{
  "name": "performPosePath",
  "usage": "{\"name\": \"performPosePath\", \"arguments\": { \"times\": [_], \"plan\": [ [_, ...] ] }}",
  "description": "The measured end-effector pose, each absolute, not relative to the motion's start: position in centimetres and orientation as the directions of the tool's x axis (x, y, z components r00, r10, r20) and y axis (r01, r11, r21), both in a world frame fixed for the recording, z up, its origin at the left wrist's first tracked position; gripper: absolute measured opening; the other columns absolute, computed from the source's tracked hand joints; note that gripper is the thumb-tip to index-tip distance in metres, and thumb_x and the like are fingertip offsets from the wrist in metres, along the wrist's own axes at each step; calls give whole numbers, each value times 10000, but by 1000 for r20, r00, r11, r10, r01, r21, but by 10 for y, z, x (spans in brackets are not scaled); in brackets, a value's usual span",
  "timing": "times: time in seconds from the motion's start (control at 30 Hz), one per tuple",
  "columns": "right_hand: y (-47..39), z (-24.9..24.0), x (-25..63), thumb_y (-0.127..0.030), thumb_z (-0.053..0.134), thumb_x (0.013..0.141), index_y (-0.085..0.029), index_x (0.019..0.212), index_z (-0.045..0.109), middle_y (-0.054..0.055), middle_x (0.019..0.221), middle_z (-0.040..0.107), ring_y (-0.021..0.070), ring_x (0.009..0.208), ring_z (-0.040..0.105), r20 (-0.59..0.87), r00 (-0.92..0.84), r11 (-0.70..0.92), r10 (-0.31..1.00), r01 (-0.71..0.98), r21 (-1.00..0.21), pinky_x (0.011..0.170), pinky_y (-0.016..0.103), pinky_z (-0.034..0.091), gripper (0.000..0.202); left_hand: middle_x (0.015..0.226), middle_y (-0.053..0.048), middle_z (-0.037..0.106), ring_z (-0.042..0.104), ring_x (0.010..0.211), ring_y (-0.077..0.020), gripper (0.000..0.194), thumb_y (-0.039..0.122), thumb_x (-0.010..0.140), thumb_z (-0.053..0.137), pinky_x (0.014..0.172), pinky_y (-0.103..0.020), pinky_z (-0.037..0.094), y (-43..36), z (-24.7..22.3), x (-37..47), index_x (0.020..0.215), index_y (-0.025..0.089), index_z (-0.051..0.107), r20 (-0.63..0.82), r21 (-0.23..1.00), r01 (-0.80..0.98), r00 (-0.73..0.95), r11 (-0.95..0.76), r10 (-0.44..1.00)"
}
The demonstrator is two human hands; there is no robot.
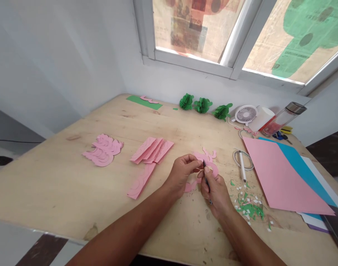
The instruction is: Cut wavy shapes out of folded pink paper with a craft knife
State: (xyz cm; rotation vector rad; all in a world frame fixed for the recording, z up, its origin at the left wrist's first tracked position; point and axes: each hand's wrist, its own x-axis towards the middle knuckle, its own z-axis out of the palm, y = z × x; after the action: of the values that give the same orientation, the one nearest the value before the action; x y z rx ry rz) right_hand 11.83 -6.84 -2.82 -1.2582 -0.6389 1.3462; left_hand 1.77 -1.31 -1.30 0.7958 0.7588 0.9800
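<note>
Both of my hands meet over the right middle of the table. My right hand (pixel 217 190) is wrapped round a slim dark pen-shaped tool (pixel 206 177), with its upper end near my left fingertips; I cannot tell its exact kind. With fingers pinched together, my left hand (pixel 187 168) grips a pink paper cutout (pixel 214 168) partly hidden by both hands. Pink paper scraps (pixel 210 153) lie just beyond the fingers, and another curved pink strip (pixel 189 186) shows below them. Left of my hands are folded pink paper strips (pixel 151 150) with drawn curves.
Scalloped pink cutouts (pixel 104 149) are stacked at left. Green paper shapes (pixel 203 105) stand by the wall near a small fan (pixel 246 113) and a bottle (pixel 282 118). A white pen (pixel 242 166), green scraps (pixel 250 210) and pink sheets (pixel 285 173) lie at right.
</note>
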Motion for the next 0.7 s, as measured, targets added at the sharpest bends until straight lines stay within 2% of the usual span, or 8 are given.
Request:
{"name": "performPosePath", "arguments": {
  "times": [0.33, 0.57, 0.7],
  "plan": [
    [-68, -28, 117, -582, 581, 714, -151, 676, 545, -99, 379, 318, 40, 330, 188, -298, 191, -218, 935, -352, -910, 341, 197, 94, 434, 600, -8, 584, 533, 581, -113, 177, 251, 619, 669, 673, -298, 446, -13, -12, 18, 569, 153, 531, -189, 828, -443, 358, 344, 914],
    [-70, -26, 119, -530, 592, 735, -141, 770, 580, -84, 436, 354, 45, 365, 190, -316, 106, -268, 943, -319, -909, 346, 192, 82, 392, 612, 12, 564, 556, 630, -110, 154, 222, 621, 673, 739, -297, 454, -5, -11, 11, 592, 153, 538, -169, 832, -485, 243, 271, 955],
    [-70, -26, 122, -523, 582, 744, -140, 791, 594, -85, 434, 356, 42, 343, 190, -318, 120, -268, 941, -311, -912, 335, 194, 86, 386, 600, 30, 550, 549, 610, -97, 157, 202, 606, 681, 765, -305, 464, 3, -9, 5, 612, 158, 530, -148, 824, -527, 157, 210, 976]
  ]
}}
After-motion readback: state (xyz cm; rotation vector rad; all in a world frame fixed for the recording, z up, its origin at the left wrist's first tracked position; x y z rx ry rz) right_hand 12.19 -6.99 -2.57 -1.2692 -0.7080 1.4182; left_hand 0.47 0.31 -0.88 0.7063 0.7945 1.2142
